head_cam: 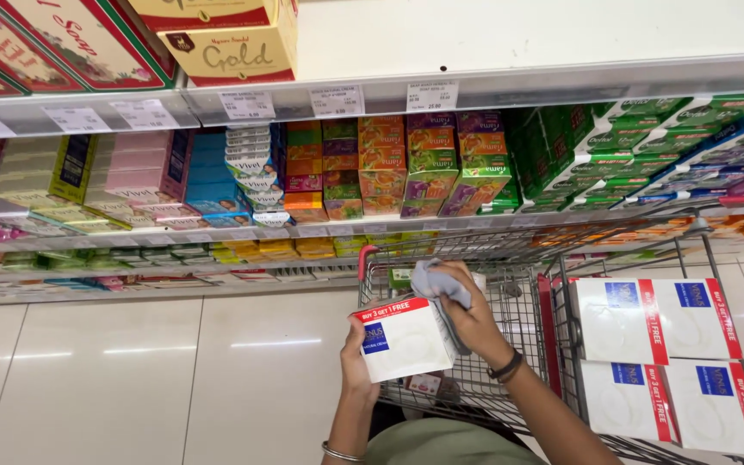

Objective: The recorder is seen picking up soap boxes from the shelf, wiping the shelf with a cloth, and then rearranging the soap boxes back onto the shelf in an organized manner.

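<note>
A white box (pixel 405 338) is being held over the cart (pixel 510 258), gripped underneath by the left hand (pixel 356 366); a grey cloth (pixel 437 287) is being pressed on it by the right hand (pixel 473 320) (likely light, stiff, glossy; best taken by its edges).

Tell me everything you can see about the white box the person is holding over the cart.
The white cardboard box is squarish, with a red band along its top edge and a blue patch on its left side. It is held tilted above the wire shopping cart. The left hand grips its lower left corner; the right hand presses a grey cloth against its upper right edge.
</note>
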